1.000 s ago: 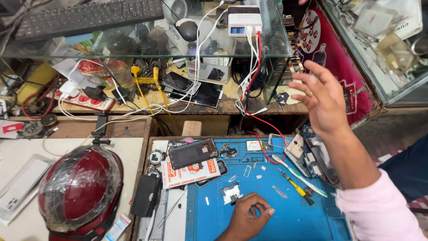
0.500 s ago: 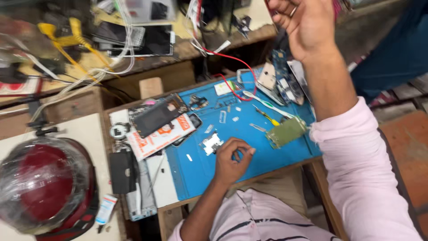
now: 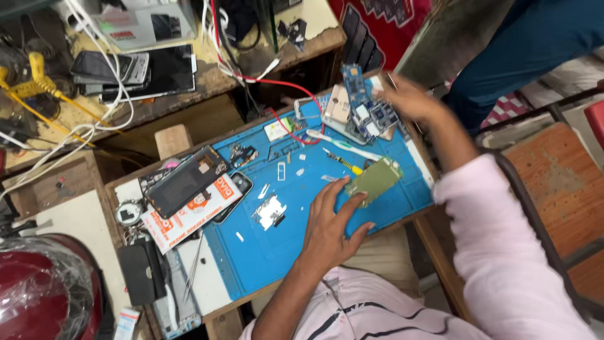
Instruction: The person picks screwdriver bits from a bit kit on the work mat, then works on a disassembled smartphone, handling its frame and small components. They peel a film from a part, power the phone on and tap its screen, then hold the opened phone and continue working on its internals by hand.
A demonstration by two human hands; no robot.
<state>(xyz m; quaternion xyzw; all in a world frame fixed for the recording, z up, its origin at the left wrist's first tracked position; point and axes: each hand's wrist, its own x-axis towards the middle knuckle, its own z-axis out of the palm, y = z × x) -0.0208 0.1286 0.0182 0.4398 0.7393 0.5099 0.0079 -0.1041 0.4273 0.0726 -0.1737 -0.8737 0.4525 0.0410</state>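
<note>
My left hand [image 3: 328, 221] lies flat on the blue work mat [image 3: 264, 258], fingers spread, fingertips touching a green circuit board [image 3: 376, 179]. A small silver part [image 3: 269, 211] lies just left of that hand. My right hand [image 3: 410, 101], blurred by motion, reaches over the mat's far right corner to a pile of phone boards and parts [image 3: 355, 112]; nothing shows in it. A yellow-handled screwdriver [image 3: 343, 162] and a white brush [image 3: 343, 145] lie between the two hands.
A dark-screened phone [image 3: 186, 182] rests on a white and orange box [image 3: 192, 211] at the mat's left. Tweezers [image 3: 192, 267], a black case [image 3: 142, 272] and a plastic-wrapped red helmet [image 3: 38, 299] lie further left. Red wires [image 3: 277, 82] and phones [image 3: 151, 69] crowd the shelf. Someone's blue-trousered leg [image 3: 535, 38] stands at right.
My right hand has dropped from raised in the air to the pile of boards. My left hand has opened and slid right to the green board. The view has tilted down.
</note>
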